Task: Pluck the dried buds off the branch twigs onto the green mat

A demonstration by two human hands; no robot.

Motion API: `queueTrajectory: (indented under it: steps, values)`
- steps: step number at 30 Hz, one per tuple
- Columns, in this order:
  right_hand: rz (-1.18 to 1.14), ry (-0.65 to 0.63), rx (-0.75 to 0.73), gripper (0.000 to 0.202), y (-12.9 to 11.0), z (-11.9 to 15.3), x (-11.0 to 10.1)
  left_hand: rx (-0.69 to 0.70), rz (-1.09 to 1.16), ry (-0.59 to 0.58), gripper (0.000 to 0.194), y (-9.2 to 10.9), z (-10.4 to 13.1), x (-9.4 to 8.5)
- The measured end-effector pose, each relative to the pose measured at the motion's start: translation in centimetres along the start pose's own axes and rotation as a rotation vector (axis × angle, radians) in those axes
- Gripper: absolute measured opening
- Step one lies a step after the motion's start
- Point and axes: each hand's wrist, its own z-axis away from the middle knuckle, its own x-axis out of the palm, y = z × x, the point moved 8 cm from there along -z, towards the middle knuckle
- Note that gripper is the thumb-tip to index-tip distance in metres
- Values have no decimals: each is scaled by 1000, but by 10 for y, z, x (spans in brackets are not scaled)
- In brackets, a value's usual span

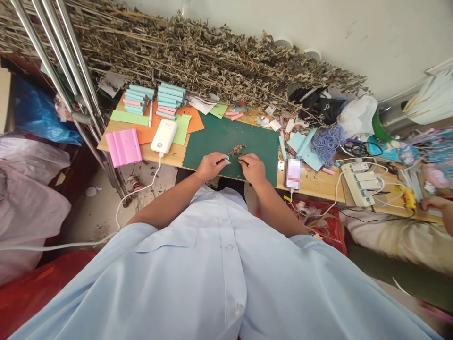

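My left hand [213,165] is closed around a small light-blue paper tube [227,159], whose open end points toward the right hand. My right hand [253,168] is pinched just across from it, with something small and dark at the fingertips that I cannot make out. Between and slightly beyond both hands lies a little heap of crumbled dried leaves [238,150]. Hands and heap are over a dark green cutting mat [262,141] on the wooden table.
Stacked blue and pink paper rolls [171,100] stand at the back left, near a white power bank [163,136] and pink paper [123,147]. Dried plant stalks [198,56] line the back. Rightward are a phone [293,174], purple yarn [328,145], a power strip [358,184] and another person's hand [437,204].
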Motion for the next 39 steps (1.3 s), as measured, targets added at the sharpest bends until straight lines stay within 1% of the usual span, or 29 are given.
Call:
queueTrajectory:
  steps: [5, 9, 12, 15, 20, 23, 26, 33, 39]
  values:
    - [-7, 9, 33, 34, 7, 1, -5, -14, -5, -14, 23, 0, 0, 0]
    - [-18, 9, 44, 23, 9, 2, -5, -18, 4, -9, 22, 0, 0, 0]
    - [-15, -5, 13, 20, 5, 2, -2, -8, 16, -2, 21, 1, 1, -1]
    - [4, -21, -8, 22, 3, 0, 3, -12, 10, -6, 21, 0, 1, 0]
    - [50, -67, 19, 28, 4, -4, 9, -15, 15, -5, 22, -1, 1, 0]
    - [50, -86, 13, 32, 3, -4, 8, -18, 16, -4, 22, -1, 1, 0]
    - [26, -76, 11, 36, 3, -2, 5, -19, 20, 1, 21, -1, 1, -1]
    - [10, -43, -27, 24, -1, 4, 1, -37, 9, -23, 20, 2, 0, -1]
    - [54, -70, 13, 14, 0, 3, 2, -47, 6, -20, 20, 4, 0, -2]
